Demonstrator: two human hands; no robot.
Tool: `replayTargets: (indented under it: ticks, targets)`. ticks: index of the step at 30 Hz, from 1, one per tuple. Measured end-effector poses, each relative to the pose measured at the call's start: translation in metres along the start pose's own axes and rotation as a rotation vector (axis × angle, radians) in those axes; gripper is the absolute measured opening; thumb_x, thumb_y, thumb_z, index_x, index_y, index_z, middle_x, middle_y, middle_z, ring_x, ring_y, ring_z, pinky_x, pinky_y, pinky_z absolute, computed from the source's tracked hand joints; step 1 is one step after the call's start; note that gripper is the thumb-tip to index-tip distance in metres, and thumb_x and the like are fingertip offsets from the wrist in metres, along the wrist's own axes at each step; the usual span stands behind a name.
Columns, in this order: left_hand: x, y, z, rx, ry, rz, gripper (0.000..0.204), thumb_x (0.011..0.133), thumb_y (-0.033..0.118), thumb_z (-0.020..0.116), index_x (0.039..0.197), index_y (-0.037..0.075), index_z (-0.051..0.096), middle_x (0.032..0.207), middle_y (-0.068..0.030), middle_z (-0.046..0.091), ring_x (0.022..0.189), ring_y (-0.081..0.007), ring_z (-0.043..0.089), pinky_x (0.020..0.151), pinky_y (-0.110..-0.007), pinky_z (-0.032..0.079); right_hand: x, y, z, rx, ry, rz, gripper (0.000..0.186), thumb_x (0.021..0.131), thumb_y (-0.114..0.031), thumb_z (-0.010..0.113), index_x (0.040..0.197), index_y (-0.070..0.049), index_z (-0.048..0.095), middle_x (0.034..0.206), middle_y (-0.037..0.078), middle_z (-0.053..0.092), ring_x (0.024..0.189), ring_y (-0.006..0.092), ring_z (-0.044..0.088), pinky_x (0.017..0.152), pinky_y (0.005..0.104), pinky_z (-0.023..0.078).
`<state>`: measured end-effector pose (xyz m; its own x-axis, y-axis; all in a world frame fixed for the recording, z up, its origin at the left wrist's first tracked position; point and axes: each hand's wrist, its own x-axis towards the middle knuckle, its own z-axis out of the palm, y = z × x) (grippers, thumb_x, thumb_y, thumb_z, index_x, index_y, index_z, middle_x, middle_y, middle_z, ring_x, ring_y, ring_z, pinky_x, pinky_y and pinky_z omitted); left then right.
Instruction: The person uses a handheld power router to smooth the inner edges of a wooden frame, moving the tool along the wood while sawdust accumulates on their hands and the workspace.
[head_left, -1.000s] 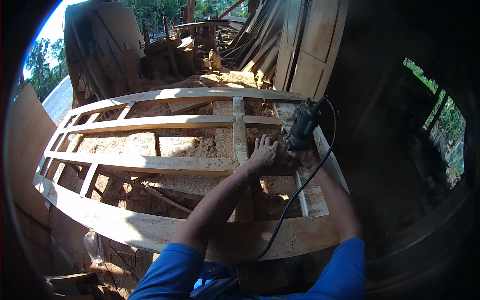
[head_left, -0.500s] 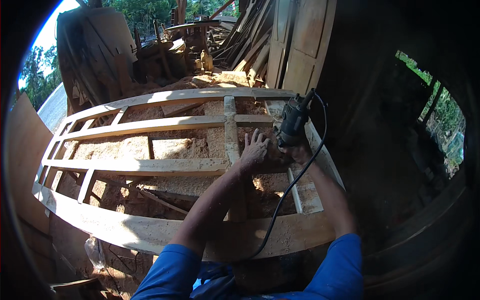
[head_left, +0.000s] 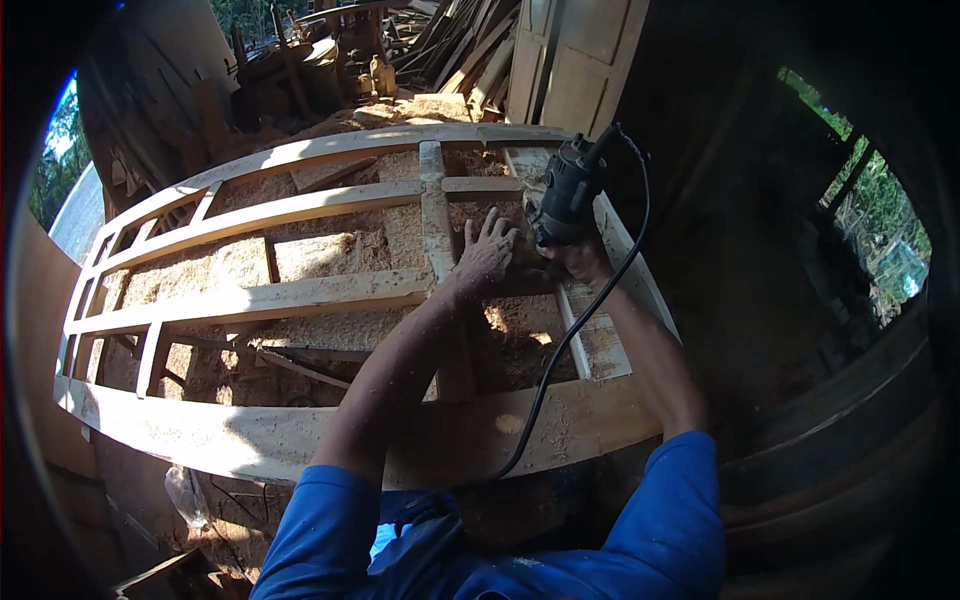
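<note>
My right hand (head_left: 583, 262) is closed round the lower part of a black corded trim router (head_left: 572, 190), which stands over the right end of a large pale wooden frame (head_left: 545, 425). The router's cutting end is hidden. Just left of the tool, my left hand (head_left: 487, 252) lies by the frame's crosspiece (head_left: 435, 215) with its fingers spread; its thumb side is in shadow. From the router's top a black cord (head_left: 570, 340) loops down past my right forearm and over the near rail. Wood dust speckles the frame.
Sawdust and shavings (head_left: 240, 262) lie thick beneath the frame's bars. At the back lean wooden door panels (head_left: 575, 65) and stacked boards (head_left: 470, 50). A large pale sheet (head_left: 185, 45) stands at the far left. A clear plastic bag (head_left: 187, 497) hangs below the near rail.
The whole scene sits higher and slightly left in the picture as my view tilts down. Both hands and the router keep nearly the same place on the frame.
</note>
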<state>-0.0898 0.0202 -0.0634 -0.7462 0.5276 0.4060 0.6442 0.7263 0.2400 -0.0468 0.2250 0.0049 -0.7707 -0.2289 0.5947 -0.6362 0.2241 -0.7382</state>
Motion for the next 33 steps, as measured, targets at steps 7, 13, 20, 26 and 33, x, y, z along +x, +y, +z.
replayTargets:
  ticks: [7,13,20,26,33]
  targets:
    - [-0.009,-0.004,-0.017,0.087,-0.041,-0.020,0.050,0.089,0.016,0.058,0.137,0.011,0.046,0.144,-0.0119,0.038,0.151,-0.0322,0.014,0.113,-0.069,0.014,0.003,-0.014,0.011,0.201,-0.036,0.078,0.081,0.066,-0.016,0.088,0.130,-0.008,0.039,0.114,0.007,0.062,0.101,0.0202,0.063,0.089,0.0346,0.053]
    - [-0.024,0.000,-0.039,0.067,-0.070,-0.042,0.054,0.087,0.024,0.061,0.138,0.013,0.047,0.144,-0.0119,0.038,0.148,-0.0330,0.019,0.111,-0.068,0.016,0.000,-0.010,0.030,0.040,0.021,0.002,0.084,0.066,-0.014,0.083,0.137,-0.007,0.038,0.114,0.004,0.059,0.101,0.0176,0.061,0.093,0.0337,0.051]
    - [-0.038,0.004,-0.047,-0.064,0.214,-0.028,0.063,0.086,0.034,0.064,0.140,0.008,0.044,0.142,-0.0166,0.039,0.144,-0.0357,0.026,0.108,-0.068,0.022,0.005,-0.017,0.039,0.161,0.012,0.043,0.077,0.067,-0.015,0.086,0.129,-0.005,0.040,0.113,0.008,0.061,0.099,0.0185,0.063,0.089,0.0349,0.053]
    - [-0.025,0.025,-0.068,-0.584,0.469,-0.302,0.057,0.089,0.048,0.064,0.112,-0.003,0.055,0.121,-0.0232,0.048,0.115,-0.0380,0.051,0.097,-0.053,0.038,0.016,-0.001,0.017,-0.097,0.247,-0.080,0.059,0.070,-0.009,0.082,0.118,-0.003,0.048,0.103,0.006,0.062,0.093,0.0164,0.065,0.079,0.0331,0.056]
    - [-0.019,0.017,-0.072,-0.355,-0.014,-0.120,0.019,0.086,0.028,0.066,0.097,0.012,0.067,0.094,-0.0072,0.062,0.099,-0.0271,0.062,0.088,-0.044,0.041,0.048,-0.044,-0.001,-0.057,0.515,-0.051,0.043,0.071,-0.010,0.082,0.106,-0.002,0.058,0.096,0.005,0.064,0.086,0.0160,0.065,0.080,0.0326,0.053]
